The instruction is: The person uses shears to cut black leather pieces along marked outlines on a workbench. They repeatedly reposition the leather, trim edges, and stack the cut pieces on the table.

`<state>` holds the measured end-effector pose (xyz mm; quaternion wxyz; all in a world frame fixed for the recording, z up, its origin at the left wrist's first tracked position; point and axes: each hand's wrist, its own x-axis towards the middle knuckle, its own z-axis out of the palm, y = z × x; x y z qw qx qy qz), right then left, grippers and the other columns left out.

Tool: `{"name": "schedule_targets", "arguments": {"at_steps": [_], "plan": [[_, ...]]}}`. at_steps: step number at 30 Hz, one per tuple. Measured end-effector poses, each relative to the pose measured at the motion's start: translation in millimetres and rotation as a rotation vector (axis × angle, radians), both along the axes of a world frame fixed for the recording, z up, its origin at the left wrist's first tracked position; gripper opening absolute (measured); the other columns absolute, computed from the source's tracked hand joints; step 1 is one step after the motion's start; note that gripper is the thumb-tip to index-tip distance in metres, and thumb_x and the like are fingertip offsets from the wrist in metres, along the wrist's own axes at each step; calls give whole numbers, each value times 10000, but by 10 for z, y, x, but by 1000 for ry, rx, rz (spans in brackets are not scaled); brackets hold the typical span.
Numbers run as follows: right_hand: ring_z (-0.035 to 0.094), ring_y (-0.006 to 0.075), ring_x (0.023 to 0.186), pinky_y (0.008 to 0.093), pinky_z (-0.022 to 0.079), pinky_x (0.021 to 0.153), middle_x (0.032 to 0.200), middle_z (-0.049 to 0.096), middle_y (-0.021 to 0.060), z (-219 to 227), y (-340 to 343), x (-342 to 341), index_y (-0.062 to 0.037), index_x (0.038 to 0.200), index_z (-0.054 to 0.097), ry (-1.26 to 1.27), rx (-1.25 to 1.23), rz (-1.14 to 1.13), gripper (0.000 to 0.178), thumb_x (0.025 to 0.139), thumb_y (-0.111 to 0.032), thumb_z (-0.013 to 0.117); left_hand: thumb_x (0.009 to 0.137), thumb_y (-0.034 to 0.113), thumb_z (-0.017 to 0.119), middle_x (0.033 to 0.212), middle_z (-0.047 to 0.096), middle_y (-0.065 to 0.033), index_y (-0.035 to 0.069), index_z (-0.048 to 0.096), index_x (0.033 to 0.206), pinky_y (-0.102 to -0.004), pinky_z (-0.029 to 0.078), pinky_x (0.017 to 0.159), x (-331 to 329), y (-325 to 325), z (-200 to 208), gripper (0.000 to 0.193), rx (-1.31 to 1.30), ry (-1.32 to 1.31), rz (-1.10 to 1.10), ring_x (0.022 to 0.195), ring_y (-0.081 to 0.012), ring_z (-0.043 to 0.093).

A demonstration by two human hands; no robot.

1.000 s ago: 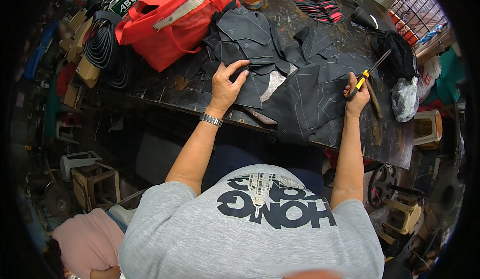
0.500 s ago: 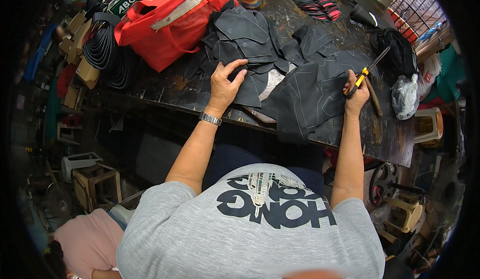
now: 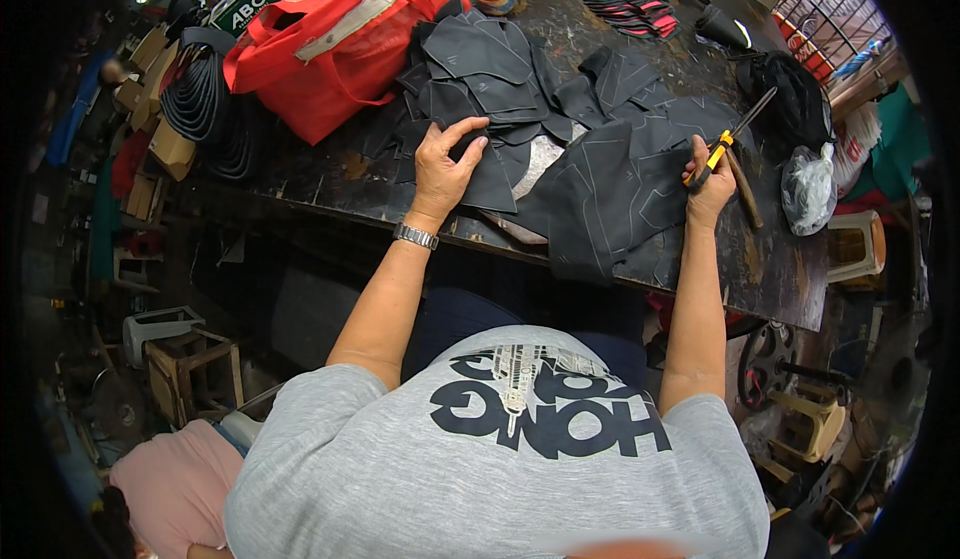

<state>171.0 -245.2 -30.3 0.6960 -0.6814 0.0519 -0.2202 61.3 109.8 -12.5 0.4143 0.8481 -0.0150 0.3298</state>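
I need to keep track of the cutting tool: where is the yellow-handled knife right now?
In the head view, the yellow-handled knife is in the right hand on the table's right side, over the dark marked sheet, beside a wooden stick.

Your dark scuffed workbench [image 3: 560, 29] carries black cut leather pieces [image 3: 600, 174] centre, red fabric bag [image 3: 335, 54] far left.

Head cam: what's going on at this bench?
A person seated at a dark workbench is handling cut black fabric pieces. The left hand pinches one dark piece off the pile. The right hand grips a yellow-handled cutting tool, resting on a larger chalk-marked sheet. A red bag sits behind.
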Motion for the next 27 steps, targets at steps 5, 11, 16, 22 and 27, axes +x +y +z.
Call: {"name": "schedule_targets", "arguments": {"at_steps": [5, 11, 16, 22, 27], "plan": [[525, 32, 520, 187, 441, 470, 643, 554, -36, 17, 8, -18, -55, 872, 670, -4, 8, 10, 247, 866, -257, 812, 834, 92, 761, 978, 736, -85, 96, 746, 1090, -324, 498, 807, 12, 18, -22, 257, 28, 14, 4, 840, -237, 630], [529, 34, 520, 189, 445, 471, 636, 556, -33, 19, 7, -15, -55, 858, 667, 4, -2, 1, 258, 864, -267, 813, 835, 93, 760, 958, 728, -93, 97, 746, 1093, -320, 494, 801, 6, 7, -17, 258, 13, 17, 1, 829, -236, 621], [535, 37, 526, 191, 451, 474, 635, 559, -28, 16, 0, -9, -51, 850, 666, 14, -17, -7, 263, 863, -268, 814, 833, 98, 766, 941, 719, -101, 103, 747, 1096, -321, 492, 793, 1, -3, 0, 264, 13, 13, 2, 824, -236, 617], [543, 41, 532, 192, 457, 477, 636, 559, -28, 23, 7, -14, -46, 848, 667, 16, -21, -13, 264, 862, -265, 815, 828, 105, 768, 897, 685, -114, 115, 750, 1094, -331, 494, 771, 10, 8, -7, 267, 22, -2, 3, 807, -250, 615], [544, 41, 532, 190, 459, 477, 642, 564, -27, 14, 1, -10, -48, 851, 669, 5, -9, 4, 265, 862, -269, 815, 817, 116, 772, 823, 620, -139, 133, 753, 1091, -343, 495, 726, 13, 6, -4, 276, 34, -22, 6, 777, -274, 609]]}}
